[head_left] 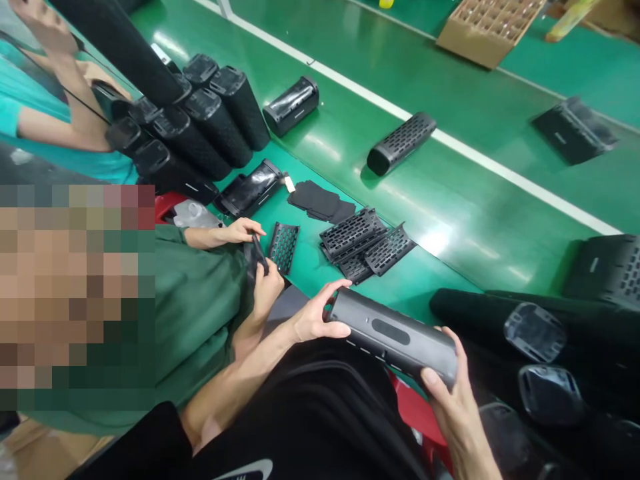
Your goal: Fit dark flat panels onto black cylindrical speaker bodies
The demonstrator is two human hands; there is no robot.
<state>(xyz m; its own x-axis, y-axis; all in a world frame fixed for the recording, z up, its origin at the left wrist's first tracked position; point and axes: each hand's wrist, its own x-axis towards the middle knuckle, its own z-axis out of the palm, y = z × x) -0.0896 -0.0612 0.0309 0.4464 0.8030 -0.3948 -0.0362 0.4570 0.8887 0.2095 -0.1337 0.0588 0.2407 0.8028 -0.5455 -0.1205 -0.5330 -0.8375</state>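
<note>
Between my two hands is a black speaker housing (395, 331), long and rounded, with a dark oval inset on its upward face. My left hand (320, 319) grips its left end, thumb on the near side and fingers over the far edge. Around the right end closes my right hand (453, 373), the thumb on the near side. Perforated black grille panels (350, 241) lie stacked on the green bench just beyond the housing. A fan of thin black sheets (320, 201) rests farther back.
At my left, a co-worker's hands (257, 257) hold a dark piece beside a single grille (284, 247). Black cylinders (220, 123) stand grouped at the back left. More dark housings (535, 330) crowd the right. A perforated housing (403, 142) lies on the green conveyor (345, 133).
</note>
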